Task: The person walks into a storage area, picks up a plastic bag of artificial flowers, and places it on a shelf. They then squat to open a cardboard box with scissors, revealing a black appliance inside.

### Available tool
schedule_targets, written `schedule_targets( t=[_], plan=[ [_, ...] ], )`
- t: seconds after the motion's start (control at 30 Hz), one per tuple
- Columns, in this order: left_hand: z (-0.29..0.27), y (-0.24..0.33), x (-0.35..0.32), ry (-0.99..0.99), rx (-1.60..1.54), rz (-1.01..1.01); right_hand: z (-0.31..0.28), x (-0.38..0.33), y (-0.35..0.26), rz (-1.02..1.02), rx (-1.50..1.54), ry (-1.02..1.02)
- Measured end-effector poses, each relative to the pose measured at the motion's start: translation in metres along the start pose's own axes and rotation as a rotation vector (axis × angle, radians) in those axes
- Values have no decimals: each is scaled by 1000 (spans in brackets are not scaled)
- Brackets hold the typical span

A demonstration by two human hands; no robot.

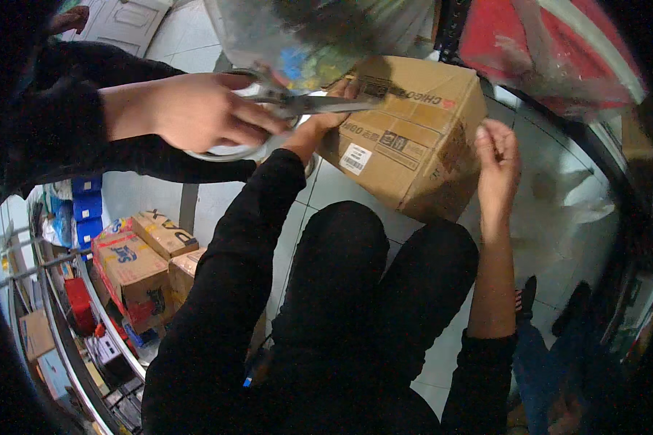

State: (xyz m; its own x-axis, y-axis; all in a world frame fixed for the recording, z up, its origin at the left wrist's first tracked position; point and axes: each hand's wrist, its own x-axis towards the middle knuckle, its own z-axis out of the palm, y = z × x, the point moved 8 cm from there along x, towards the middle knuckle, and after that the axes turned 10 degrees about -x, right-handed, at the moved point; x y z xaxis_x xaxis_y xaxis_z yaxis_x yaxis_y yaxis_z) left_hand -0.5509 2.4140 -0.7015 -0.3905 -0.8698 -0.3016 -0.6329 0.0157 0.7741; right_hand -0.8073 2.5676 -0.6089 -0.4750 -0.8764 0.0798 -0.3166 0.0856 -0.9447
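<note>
A brown cardboard carton (415, 134) is before my knees (347, 250). A co-worker's hand (199, 112) holds metal scissors (292, 106), with blades over the carton. My left hand (328, 119) touches the carton's left edge; how it grips, I cannot tell. My right hand (498, 151), fingers curled, is near the right side; if it pinches something, I cannot tell. The carton bears a white barcode label (355, 158).

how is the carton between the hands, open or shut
Shut on its visible faces: the carton shows no raised flaps; hidden sides, cannot tell.
</note>
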Motion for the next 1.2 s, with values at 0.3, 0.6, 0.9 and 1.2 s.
schedule_targets(
  t=[0.3, 0.6, 0.9, 1.2],
  plan=[
    [6, 47, -59, -34, 92, 67, 100, -42, -161, -805, -650, -239],
    [28, 79, -38, -30, -97, 225, 29, -31, -140, -935, -814, -218],
    [93, 231, -124, -804, -1211, 18, -53, -23, -148, -1008, -828, -39],
    [171, 274, -98, -478, -1239, -67, -116, -54, -52, -70, -189, -185]
  ],
)
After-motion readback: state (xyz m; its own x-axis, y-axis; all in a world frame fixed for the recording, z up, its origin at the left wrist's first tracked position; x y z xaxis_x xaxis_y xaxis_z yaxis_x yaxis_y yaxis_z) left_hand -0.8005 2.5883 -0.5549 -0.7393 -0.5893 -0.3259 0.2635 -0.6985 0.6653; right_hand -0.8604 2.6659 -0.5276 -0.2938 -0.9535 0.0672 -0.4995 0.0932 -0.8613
